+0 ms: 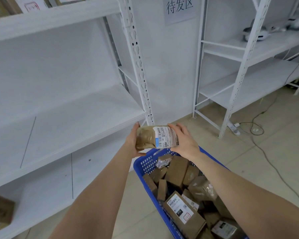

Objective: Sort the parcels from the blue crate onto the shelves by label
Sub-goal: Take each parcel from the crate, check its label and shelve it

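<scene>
Hands, left hand point(134, 144) and right hand point(184, 140), are gripping opposite ends of a parcel point(155, 137) above the crate point(141, 163), looking light, soft, crinkly, best held at both ends.

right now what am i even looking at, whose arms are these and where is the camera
No machine here: these are a person's two bare arms, filmed by one wide-angle camera worn on their head, looking forward and down. The left hand and the right hand together hold a brown parcel, with its white label turned up as if to be read. Below the hands is a blue crate full of more brown parcels, among them a labelled box. To the left is a white shelf where parcels get sorted. A paper sign hangs on the wall behind.
</scene>
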Tool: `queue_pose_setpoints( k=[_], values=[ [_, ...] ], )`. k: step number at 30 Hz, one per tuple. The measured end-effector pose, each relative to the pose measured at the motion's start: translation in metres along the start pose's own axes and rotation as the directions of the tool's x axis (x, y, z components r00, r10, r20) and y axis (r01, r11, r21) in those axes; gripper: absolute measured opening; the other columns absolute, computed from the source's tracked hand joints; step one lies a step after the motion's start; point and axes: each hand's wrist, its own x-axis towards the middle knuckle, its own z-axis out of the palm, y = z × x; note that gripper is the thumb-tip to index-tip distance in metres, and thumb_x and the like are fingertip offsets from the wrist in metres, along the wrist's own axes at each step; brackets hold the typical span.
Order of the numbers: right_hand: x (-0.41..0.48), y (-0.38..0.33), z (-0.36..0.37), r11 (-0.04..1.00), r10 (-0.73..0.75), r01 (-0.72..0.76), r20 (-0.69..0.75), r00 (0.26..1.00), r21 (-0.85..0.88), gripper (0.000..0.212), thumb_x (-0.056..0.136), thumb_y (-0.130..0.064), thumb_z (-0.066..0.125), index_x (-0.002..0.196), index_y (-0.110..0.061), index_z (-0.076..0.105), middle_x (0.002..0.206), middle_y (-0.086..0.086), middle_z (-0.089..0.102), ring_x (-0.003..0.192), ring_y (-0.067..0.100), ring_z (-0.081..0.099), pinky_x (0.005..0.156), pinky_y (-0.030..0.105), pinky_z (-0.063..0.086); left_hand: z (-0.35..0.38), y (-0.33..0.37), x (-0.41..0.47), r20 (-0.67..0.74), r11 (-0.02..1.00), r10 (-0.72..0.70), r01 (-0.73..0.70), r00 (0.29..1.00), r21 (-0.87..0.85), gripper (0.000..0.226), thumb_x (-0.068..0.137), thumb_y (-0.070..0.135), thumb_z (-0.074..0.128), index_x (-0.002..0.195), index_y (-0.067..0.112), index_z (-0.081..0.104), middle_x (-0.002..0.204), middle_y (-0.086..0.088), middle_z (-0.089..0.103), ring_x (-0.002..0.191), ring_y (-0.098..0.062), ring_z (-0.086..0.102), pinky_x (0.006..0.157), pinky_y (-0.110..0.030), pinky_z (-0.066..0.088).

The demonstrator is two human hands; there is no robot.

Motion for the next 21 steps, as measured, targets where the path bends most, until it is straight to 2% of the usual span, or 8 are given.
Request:
queue_pose_setpoints(
  k=[4, 7, 9, 11, 12, 14, 17, 21],
  values=[
    [-0.004, 0.000, 0.002, 0.993, -0.057, 0.053, -0.037, 0.998, -0.101, 0.095, 0.077, -0.022, 0.078, 0.150, -0.035, 0.019, 0.156, 0.001, 0.012, 0.142, 0.021, 0.024, 0.097, 0.044, 0.050, -0.001, 0.002, -0.006, 0.021, 1.000, 0.004, -0.004, 1.000, -0.013, 0.057, 0.083, 0.053, 0.059, 0.123, 0.012, 0.051, 0.105, -0.015, 0.063, 0.088, -0.029, 0.064, 0.066, -0.041, 0.054],
    [-0.001, 0.004, 0.007, 0.953, 0.231, -0.216, -0.046, 0.972, 0.214, 0.077, 0.088, -0.008, 0.061, 0.150, -0.030, 0.021, 0.154, 0.005, 0.023, 0.129, 0.025, 0.042, 0.094, 0.043, 0.052, 0.003, 0.000, -0.006, -0.031, 0.990, 0.074, -0.077, 0.997, -0.118, 0.058, 0.076, 0.043, 0.064, 0.124, 0.014, 0.052, 0.111, -0.013, 0.063, 0.096, -0.030, 0.063, 0.069, -0.042, 0.057],
    [-0.001, 0.002, 0.002, 0.644, 0.507, -0.497, 0.163, 0.847, 0.582, 0.057, 0.098, -0.016, 0.050, 0.149, -0.023, 0.026, 0.147, 0.012, 0.039, 0.115, 0.028, 0.053, 0.091, 0.045, 0.053, 0.004, -0.003, -0.004, -0.061, 0.977, 0.125, -0.134, 0.990, -0.163, 0.060, 0.074, 0.041, 0.066, 0.126, 0.015, 0.050, 0.116, -0.011, 0.061, 0.099, -0.029, 0.062, 0.070, -0.042, 0.057],
    [-0.004, -0.001, -0.005, 0.252, 0.486, -0.626, 0.463, 0.741, 0.738, 0.055, 0.097, -0.044, 0.051, 0.144, -0.020, 0.033, 0.142, 0.017, 0.045, 0.110, 0.036, 0.058, 0.084, 0.049, 0.053, 0.004, -0.006, -0.005, -0.075, 0.970, 0.164, -0.174, 0.984, -0.170, 0.054, 0.078, 0.036, 0.065, 0.126, 0.015, 0.048, 0.118, -0.010, 0.059, 0.098, -0.027, 0.061, 0.067, -0.040, 0.056],
    [-0.006, -0.004, -0.008, 0.173, 0.446, -0.631, 0.511, 0.735, 0.756, 0.060, 0.092, -0.055, 0.052, 0.140, -0.023, 0.036, 0.141, 0.018, 0.044, 0.112, 0.040, 0.057, 0.082, 0.049, 0.053, 0.004, -0.007, -0.005, -0.072, 0.969, 0.167, -0.177, 0.983, -0.171, 0.053, 0.079, 0.035, 0.064, 0.126, 0.015, 0.048, 0.118, -0.010, 0.059, 0.099, -0.027, 0.060, 0.067, -0.040, 0.056],
    [-0.004, -0.002, -0.009, 0.115, 0.486, -0.573, 0.457, 0.745, 0.811, 0.068, 0.085, -0.061, 0.058, 0.137, -0.024, 0.036, 0.144, 0.016, 0.040, 0.120, 0.039, 0.052, 0.085, 0.049, 0.051, 0.004, -0.008, -0.006, -0.064, 0.977, 0.154, -0.162, 0.986, -0.139, 0.051, 0.080, 0.037, 0.062, 0.125, 0.015, 0.050, 0.116, -0.010, 0.060, 0.100, -0.027, 0.060, 0.070, -0.041, 0.056],
    [0.002, 0.012, -0.011, 0.147, 0.612, -0.465, 0.289, 0.736, 0.873, 0.090, 0.078, -0.056, 0.070, 0.150, -0.030, 0.021, 0.145, 0.014, 0.039, 0.125, 0.037, 0.047, 0.089, 0.048, 0.048, 0.002, -0.003, -0.011, -0.032, 0.993, 0.120, -0.120, 0.992, 0.000, 0.040, 0.085, 0.042, 0.056, 0.114, 0.015, 0.054, 0.102, -0.011, 0.061, 0.093, -0.026, 0.060, 0.070, -0.040, 0.055],
    [-0.002, 0.024, -0.021, 0.059, 0.596, -0.551, 0.413, 0.688, 0.832, 0.058, 0.082, -0.048, 0.069, 0.128, -0.020, 0.046, 0.116, 0.015, 0.057, 0.107, 0.032, 0.058, 0.082, 0.047, 0.055, 0.001, 0.010, -0.020, 0.046, 0.993, 0.101, -0.103, 0.994, 0.065, 0.044, 0.087, 0.055, 0.055, 0.100, 0.013, 0.055, 0.095, -0.010, 0.058, 0.084, -0.024, 0.061, 0.074, -0.042, 0.054]
  ],
)
